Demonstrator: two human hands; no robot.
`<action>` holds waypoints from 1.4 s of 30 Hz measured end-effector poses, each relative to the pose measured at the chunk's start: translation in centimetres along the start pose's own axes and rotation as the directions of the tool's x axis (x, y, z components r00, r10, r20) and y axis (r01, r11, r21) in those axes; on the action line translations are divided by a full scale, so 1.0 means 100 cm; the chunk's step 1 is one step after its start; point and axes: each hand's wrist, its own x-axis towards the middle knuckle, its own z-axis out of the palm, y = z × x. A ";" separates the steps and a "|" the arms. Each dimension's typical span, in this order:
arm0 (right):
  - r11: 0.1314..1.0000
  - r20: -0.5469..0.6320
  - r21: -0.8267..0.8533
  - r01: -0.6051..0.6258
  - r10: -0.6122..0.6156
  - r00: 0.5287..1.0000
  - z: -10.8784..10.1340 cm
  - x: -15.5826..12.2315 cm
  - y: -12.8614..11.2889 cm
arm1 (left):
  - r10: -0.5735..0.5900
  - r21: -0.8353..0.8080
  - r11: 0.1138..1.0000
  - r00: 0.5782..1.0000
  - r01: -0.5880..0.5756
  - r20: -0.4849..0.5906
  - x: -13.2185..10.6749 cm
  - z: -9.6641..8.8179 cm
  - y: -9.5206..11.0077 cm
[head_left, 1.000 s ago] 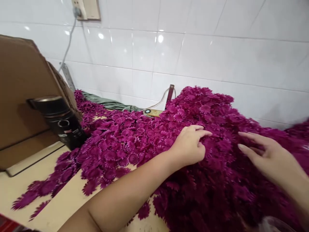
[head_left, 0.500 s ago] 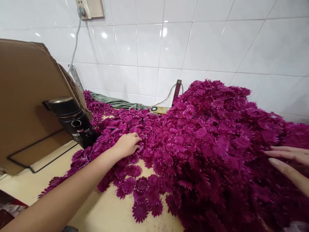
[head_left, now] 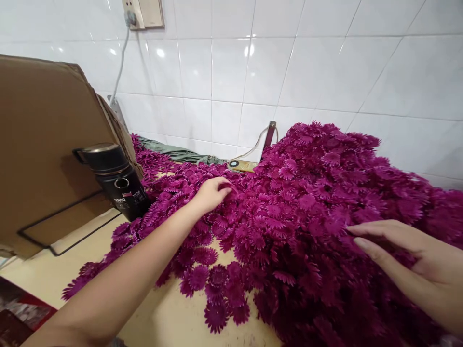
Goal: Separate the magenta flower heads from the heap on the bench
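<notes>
A big heap of magenta fabric flower petals (head_left: 318,193) covers the right and middle of a cream table (head_left: 159,318). My left hand (head_left: 211,193) reaches far into the flatter left part of the heap, fingers curled down onto the petals; whether it grips any is hidden. My right hand (head_left: 408,255) lies at the right on the heap's slope, fingers stretched out and spread, palm pressing on the petals.
A black vacuum flask (head_left: 115,180) stands at the left against a leaning brown cardboard sheet (head_left: 47,140). Behind the heap are a white tiled wall (head_left: 289,72), a green cloth (head_left: 177,155), a yellow tape roll (head_left: 240,165) and a wall socket with cable (head_left: 142,12).
My left hand moved from the heap's top to the left, low part, then a little farther back. My right hand slid back in over the slope from the right edge.
</notes>
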 end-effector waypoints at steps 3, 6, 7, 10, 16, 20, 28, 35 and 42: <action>0.994 0.080 0.056 0.097 -0.101 0.992 -0.003 0.009 -0.019 | 0.255 -0.098 0.965 0.960 -0.244 0.114 -0.002 0.006 0.034; 0.987 0.115 0.088 0.132 -0.141 0.983 -0.004 0.006 -0.024 | 0.332 0.048 0.940 0.936 -0.339 0.120 -0.008 0.004 0.043; 0.984 0.125 0.103 0.146 -0.158 0.979 -0.004 0.004 -0.023 | 0.301 0.111 0.943 0.947 -0.314 0.115 -0.012 0.001 0.039; 0.974 0.131 0.138 0.178 -0.196 0.972 -0.001 -0.003 -0.020 | 0.141 0.346 0.915 0.968 -0.208 0.207 -0.026 -0.005 0.014; 0.960 0.193 0.210 0.187 -0.228 0.954 0.004 0.006 -0.042 | 0.003 0.519 0.838 0.952 -0.168 0.305 -0.048 0.011 -0.015; 0.957 0.251 0.231 0.175 -0.232 0.940 0.005 0.007 -0.060 | 0.011 0.507 0.847 0.959 -0.159 0.283 -0.043 0.023 -0.016; 0.944 0.372 0.325 0.060 -0.185 0.909 0.003 0.012 -0.068 | -0.060 0.470 0.882 0.983 -0.030 0.173 -0.034 -0.008 -0.017; 0.821 0.365 0.489 -0.295 0.115 0.924 0.031 0.037 -0.106 | 0.096 0.086 0.991 0.991 -0.103 0.089 -0.033 -0.023 0.028; 0.383 0.489 0.719 -0.581 0.316 0.813 0.059 0.044 -0.096 | 0.175 -0.296 0.943 0.983 -0.153 0.049 -0.036 0.012 0.071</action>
